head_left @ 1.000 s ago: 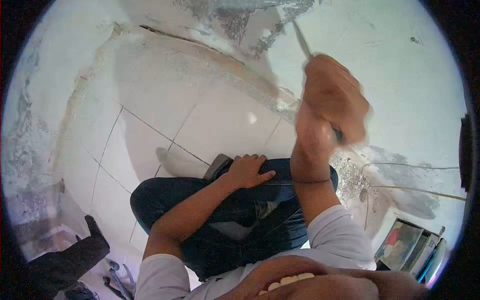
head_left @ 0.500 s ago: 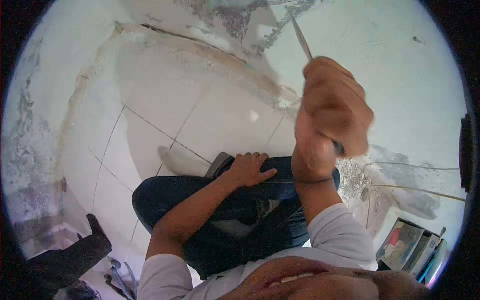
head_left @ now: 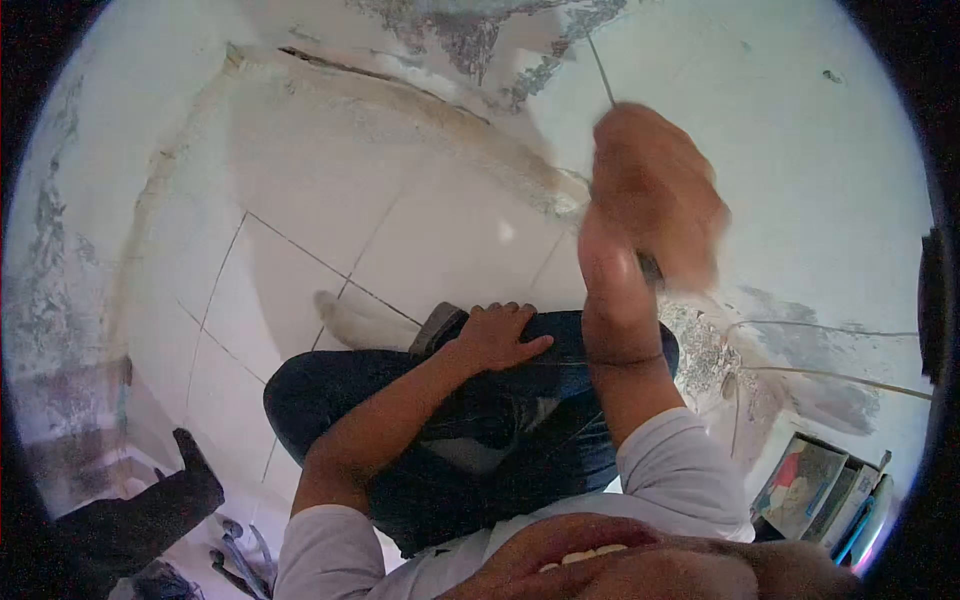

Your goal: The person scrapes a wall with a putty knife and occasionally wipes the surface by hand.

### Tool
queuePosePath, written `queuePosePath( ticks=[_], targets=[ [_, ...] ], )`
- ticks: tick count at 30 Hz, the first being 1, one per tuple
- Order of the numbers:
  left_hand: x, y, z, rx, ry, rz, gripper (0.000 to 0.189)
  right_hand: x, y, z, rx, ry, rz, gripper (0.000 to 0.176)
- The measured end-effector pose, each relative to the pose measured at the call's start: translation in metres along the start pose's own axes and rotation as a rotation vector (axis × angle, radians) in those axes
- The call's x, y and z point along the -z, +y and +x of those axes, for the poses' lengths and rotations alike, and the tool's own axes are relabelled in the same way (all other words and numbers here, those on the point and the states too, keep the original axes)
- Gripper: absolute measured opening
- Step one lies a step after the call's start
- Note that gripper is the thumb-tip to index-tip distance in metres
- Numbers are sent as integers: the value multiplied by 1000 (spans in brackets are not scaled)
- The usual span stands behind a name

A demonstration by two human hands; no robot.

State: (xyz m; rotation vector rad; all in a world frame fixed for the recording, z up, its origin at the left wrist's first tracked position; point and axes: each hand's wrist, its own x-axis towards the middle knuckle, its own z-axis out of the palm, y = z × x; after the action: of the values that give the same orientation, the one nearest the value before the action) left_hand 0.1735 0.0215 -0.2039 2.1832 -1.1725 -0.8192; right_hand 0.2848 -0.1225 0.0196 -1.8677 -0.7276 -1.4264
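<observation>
My right hand (head_left: pixel 655 200) is raised in front of the wall, its fingers wrapped round the dark handle of a thin pointed tool (head_left: pixel 601 68). The slim metal-looking shaft sticks up from the top of the fist towards a patch of peeling paint (head_left: pixel 560 70). Motion blurs the knuckles a little. My left hand (head_left: pixel 502 336) lies flat on my jeans (head_left: pixel 440 400) with its fingers spread, and nothing is in it.
Pale floor tiles (head_left: pixel 300 290) meet a worn, stained wall (head_left: pixel 820 150). Cables (head_left: pixel 840 380) run along the right wall above a box of items (head_left: pixel 810 490). A dark object (head_left: pixel 150 520) stands at the lower left. A bare foot (head_left: pixel 355 325) rests on the tiles.
My right hand has shifted slightly left with the tool, whose tip sits lower and appears turned. My left hand stays in place.
</observation>
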Motion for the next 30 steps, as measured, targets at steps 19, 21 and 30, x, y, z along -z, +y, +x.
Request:
queuePosePath(
  ticks=[19,21,30],
  targets=[
    [9,10,-5,21,21,12,69,14,-24,25,315,-71,36,22],
    [17,17,0,99,-119,38,69,9,-12,10,34,-60,-139,34],
    [24,16,-4,106,-111,38,69,2,-28,14,161,-10,78,38]
  ],
)
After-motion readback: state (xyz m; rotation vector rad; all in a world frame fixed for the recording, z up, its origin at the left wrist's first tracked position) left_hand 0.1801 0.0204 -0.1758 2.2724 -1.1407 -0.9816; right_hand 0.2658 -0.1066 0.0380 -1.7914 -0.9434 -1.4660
